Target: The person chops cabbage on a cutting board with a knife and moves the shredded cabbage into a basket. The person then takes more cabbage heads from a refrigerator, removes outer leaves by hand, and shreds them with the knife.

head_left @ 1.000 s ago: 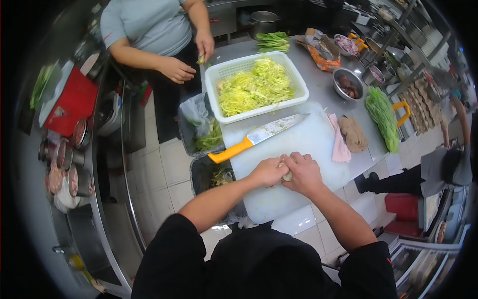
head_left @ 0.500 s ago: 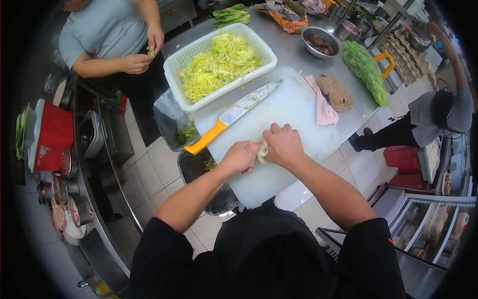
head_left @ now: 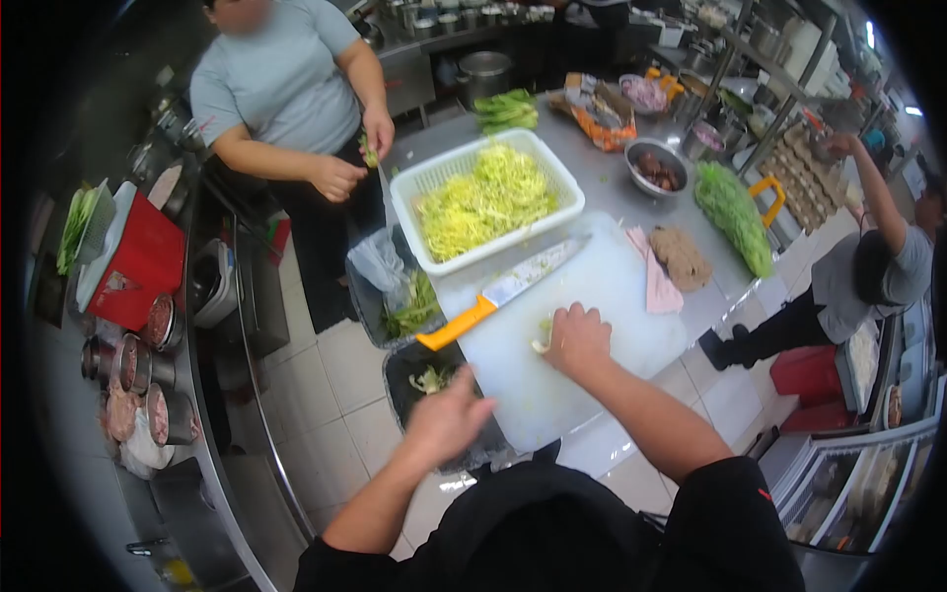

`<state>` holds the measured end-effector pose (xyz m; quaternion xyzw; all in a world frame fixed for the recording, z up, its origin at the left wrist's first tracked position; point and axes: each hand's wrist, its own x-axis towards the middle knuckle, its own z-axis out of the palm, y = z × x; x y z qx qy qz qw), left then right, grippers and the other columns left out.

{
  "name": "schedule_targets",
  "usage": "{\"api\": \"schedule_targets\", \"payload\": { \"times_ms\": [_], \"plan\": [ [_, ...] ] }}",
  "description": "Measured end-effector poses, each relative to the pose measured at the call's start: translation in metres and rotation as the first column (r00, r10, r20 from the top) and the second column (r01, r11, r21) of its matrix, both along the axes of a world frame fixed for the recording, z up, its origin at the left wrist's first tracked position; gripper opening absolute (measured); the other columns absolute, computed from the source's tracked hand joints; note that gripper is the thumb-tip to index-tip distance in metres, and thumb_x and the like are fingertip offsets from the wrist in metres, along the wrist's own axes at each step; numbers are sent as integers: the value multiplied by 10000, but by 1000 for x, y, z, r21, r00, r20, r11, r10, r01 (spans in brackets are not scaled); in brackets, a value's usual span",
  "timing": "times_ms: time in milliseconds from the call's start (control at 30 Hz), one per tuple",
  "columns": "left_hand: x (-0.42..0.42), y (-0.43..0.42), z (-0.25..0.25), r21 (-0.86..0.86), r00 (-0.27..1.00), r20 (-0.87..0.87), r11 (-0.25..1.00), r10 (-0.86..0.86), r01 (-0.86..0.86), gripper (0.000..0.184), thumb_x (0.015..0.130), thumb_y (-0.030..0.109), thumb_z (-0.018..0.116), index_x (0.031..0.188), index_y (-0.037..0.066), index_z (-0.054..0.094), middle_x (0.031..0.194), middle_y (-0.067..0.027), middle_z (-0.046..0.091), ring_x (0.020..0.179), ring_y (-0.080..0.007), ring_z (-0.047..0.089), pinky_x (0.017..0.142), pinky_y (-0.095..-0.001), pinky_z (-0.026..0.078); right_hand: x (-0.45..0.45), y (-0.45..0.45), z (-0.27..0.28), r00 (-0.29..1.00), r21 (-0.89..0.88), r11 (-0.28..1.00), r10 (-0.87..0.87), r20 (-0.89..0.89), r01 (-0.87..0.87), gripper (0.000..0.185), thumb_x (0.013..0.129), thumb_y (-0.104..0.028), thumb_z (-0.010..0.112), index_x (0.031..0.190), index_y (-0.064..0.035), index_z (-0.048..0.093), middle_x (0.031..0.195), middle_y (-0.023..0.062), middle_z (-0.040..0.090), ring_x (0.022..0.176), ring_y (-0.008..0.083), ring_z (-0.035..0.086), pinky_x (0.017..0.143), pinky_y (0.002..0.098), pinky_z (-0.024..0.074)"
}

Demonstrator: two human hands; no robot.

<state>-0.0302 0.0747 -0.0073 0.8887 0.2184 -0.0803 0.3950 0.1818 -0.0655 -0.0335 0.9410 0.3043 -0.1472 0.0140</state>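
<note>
My left hand (head_left: 450, 422) is over the lower bin (head_left: 400, 380) left of the cutting board, its fingers apart and nothing held. Pale vegetable scraps (head_left: 431, 379) show in that bin just above it. On the white cutting board (head_left: 631, 326), my right hand (head_left: 578, 340) is curled round a small pale green vegetable piece (head_left: 544, 337), mostly covered by the fingers. A knife with an orange handle (head_left: 459, 325) lies beyond my hands, its blade pointing to the upper right. Behind it stands a white basket (head_left: 426, 264) of shredded yellow-green leaves (head_left: 493, 192).
A co-worker (head_left: 286, 89) stands at the upper left, holding greens. Right of the board lie a pink cloth (head_left: 659, 281), a brown cloth (head_left: 681, 259) and bagged greens (head_left: 732, 222). A metal bowl (head_left: 658, 168) sits behind. Another person (head_left: 868, 276) is at the right.
My left hand has left the vegetable piece, moved left over the bin and opened. My right hand stays on the board with the piece. The camera view has shifted.
</note>
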Motion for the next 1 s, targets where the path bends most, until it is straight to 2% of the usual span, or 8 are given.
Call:
{"api": "schedule_targets", "payload": {
  "times_ms": [233, 367, 467, 533, 600, 667, 767, 1000],
  "plan": [
    [108, -56, -55, -533, 974, 149, 843, 171, -66, 623, 1064, 504, 394, 1372, -7, 574, 1307, -292, 631, 1253, -400, 594, 1047, -440, 449, -17, -14, -11, 1000, 78, 997, 25, 3, -26, 953, 782, -439, 798, 1479, 38, 357, 1336, 215, 502, 1273, 426, 468, 1020, 560, 468],
    [120, -50, -72, -707, 977, 1, 691, 213, -150, 509, 1091, 397, 427, 1165, -51, 656, 1130, -157, 708, 993, -208, 644, 898, -352, 503, -1, -36, 2, 956, 341, 940, 76, -283, 26, 943, 783, -356, 789, 1491, 75, 339, 1358, 296, 473, 1283, 461, 457, 1048, 532, 454],
    [124, -46, -68, -649, 987, 39, 755, 158, -95, 522, 1079, 398, 376, 1116, -31, 672, 1075, -235, 709, 1011, -396, 669, 912, -491, 500, 2, -46, 2, 973, 399, 917, 102, -206, -11, 912, 777, -348, 783, 1463, 98, 381, 1360, 333, 468, 1307, 469, 441, 1080, 512, 431],
    [132, -45, -127, 11, 873, 376, 943, -311, 331, 385, 1016, 284, 435, 994, -16, 677, 1063, -264, 682, 1000, -434, 640, 900, -518, 500, 1, -36, -11, 984, 399, 916, 104, -143, -38, 889, 771, -356, 779, 1439, 107, 418, 1378, 349, 461, 1337, 474, 420, 1115, 503, 400],
    [137, -48, -94, 39, 907, 151, 919, -392, 391, 376, 978, 251, 473, 1206, -12, 615, 1186, -268, 650, 1142, -438, 586, 930, -553, 470, -1, -29, -20, 987, 380, 922, 124, -105, -75, 866, 782, -361, 763, 1434, 104, 432, 1434, 359, 430, 1382, 470, 386, 1156, 490, 360],
    [121, -56, -49, -122, 993, 119, 993, 18, -3, 531, 975, 219, 474, 1448, -18, 435, 1214, -272, 650, 1152, -438, 593, 919, -556, 481, 6, -29, -37, 961, 311, 925, 259, -92, -220, 845, 812, -361, 736, 1449, 96, 422, 1499, 359, 377, 1417, 459, 361, 1183, 481, 331],
    [119, -49, -47, 35, 995, 46, 996, -87, 86, 623, 1001, 216, 429, 1557, -15, 267, 1270, -292, 628, 1193, -437, 585, 967, -559, 477, 0, -15, -19, 938, 209, 934, 321, -133, -290, 819, 845, -357, 707, 1458, 99, 412, 1524, 356, 358, 1425, 456, 363, 1193, 479, 320],
    [123, -88, -120, -136, 873, 485, 990, 40, 30, 602, 982, 133, 447, 1509, -98, 268, 1454, -364, 446, 1218, -485, 583, 982, -509, 524, 23, -45, -69, 850, 325, 797, 525, 44, -509, 761, 834, -306, 697, 1415, 116, 442, 1486, 360, 422, 1396, 487, 405, 1176, 509, 335]
  ]
}}
